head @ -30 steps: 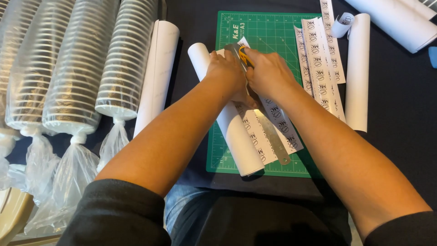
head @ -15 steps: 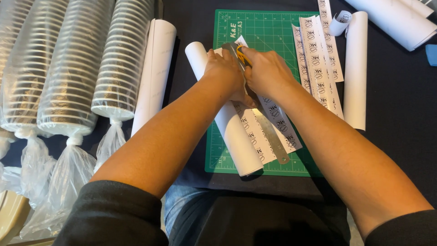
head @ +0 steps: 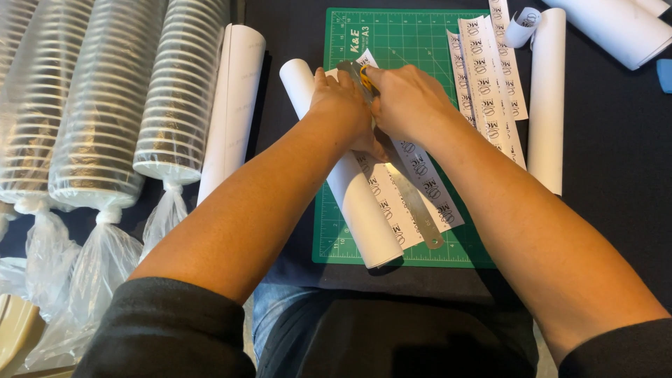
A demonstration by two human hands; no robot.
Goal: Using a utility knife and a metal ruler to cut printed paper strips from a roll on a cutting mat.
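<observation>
A green cutting mat [head: 406, 35] lies on the dark table. On it a white paper roll [head: 364, 210] is partly unrolled into a printed sheet [head: 427, 189], with a metal ruler [head: 413, 206] laid diagonally along it. My left hand [head: 343, 105] presses down on the far end of the ruler and the roll. My right hand [head: 409, 101] is closed around a yellow-handled knife [head: 365, 72] held against the ruler's edge. The blade tip is hidden by my fingers.
Cut printed strips [head: 490, 84] lie on the mat's right side beside a white roll [head: 546, 105]. Another roll [head: 234, 105] and bagged stacks of cups [head: 105, 105] fill the left. A thicker roll [head: 616, 28] sits at the top right.
Almost nothing differs. Both hands stay together at the far end of the ruler, and the view has shifted slightly.
</observation>
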